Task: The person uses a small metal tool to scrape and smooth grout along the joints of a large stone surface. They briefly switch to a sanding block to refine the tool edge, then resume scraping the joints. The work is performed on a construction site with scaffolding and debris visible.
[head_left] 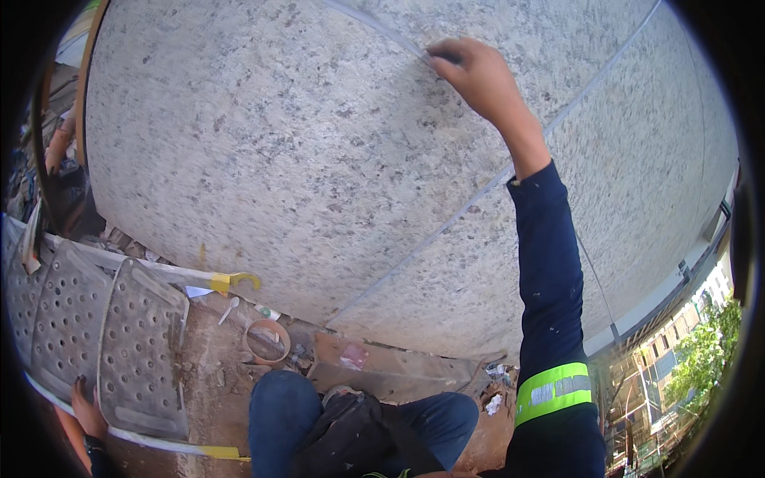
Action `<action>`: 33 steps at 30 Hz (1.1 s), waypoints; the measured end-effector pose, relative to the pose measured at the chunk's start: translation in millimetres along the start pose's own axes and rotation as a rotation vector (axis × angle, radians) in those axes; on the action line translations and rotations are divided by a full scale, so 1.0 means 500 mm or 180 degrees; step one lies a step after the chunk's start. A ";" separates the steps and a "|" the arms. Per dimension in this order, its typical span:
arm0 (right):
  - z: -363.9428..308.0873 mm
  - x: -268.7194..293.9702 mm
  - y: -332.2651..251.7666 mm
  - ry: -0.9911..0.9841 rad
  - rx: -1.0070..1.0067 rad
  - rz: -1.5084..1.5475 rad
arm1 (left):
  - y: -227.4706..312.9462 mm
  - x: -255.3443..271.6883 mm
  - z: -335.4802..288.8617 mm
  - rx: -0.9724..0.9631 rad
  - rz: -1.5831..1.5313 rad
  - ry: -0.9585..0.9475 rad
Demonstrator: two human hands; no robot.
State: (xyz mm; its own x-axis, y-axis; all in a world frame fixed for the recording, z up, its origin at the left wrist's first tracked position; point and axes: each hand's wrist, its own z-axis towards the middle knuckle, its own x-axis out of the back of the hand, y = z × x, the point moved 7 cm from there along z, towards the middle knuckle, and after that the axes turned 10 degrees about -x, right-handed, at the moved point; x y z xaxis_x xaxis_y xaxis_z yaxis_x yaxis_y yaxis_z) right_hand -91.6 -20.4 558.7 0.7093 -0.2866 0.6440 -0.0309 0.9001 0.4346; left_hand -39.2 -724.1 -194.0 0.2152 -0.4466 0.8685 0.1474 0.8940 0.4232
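My right hand (478,78) is raised to a large speckled grey-white wall panel (303,135). Its thumb and fingertips are pinched together at a thin pale strip (382,30) that runs along a seam of the wall. Whatever lies between the fingertips is too small to make out. Low on the left, my left hand (89,413) is curled over the edge of a grey perforated metal plank (147,350), and part of it is cut off by the dark rim. My knees (285,418) are bent below the wall.
A pale bar with a yellow hook end (235,280) lies along the plank's far side. Near the wall's foot are a round tan ring (266,341), a white plastic spoon (229,310) and a dusty ledge (382,370). Scaffolding (637,398) and a tree (709,350) show at right.
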 end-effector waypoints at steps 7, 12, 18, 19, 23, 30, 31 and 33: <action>-0.035 -0.004 0.016 -0.0358 -0.0382 0.0052 | 0.009 -0.001 0.003 -0.0051 0.0118 0.0033; 0.004 -0.028 0.004 -0.0057 -0.0053 0.0285 | 0.000 0.000 0.006 -0.0183 0.0182 0.0218; -0.043 -0.025 0.009 0.0220 -0.0146 0.0140 | 0.035 0.013 0.010 0.0141 0.0018 -0.0146; -0.055 -0.024 0.019 0.0318 -0.0148 0.0159 | 0.037 0.013 0.009 0.0079 0.0046 -0.0046; -0.069 -0.012 0.014 0.0574 0.0124 0.0520 | 0.025 0.008 0.004 0.0004 0.0047 -0.0009; -0.047 -0.012 0.013 0.0092 -0.0268 0.0400 | 0.006 0.000 0.002 -0.0083 0.0098 0.0049; -0.046 -0.009 0.011 0.0051 -0.0298 0.0362 | 0.005 -0.004 0.000 -0.0042 0.0065 0.0010; -0.044 -0.011 0.006 -0.0039 -0.0370 0.0281 | 0.009 -0.004 0.002 0.0055 -0.0002 -0.0046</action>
State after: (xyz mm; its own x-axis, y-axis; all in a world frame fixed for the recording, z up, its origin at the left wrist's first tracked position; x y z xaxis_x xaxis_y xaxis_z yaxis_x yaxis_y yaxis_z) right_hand -80.1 -8.6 542.4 0.6988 -0.2080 0.6844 -0.0104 0.9537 0.3006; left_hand -40.0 -719.0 -193.5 0.2010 -0.4466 0.8719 0.1306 0.8943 0.4280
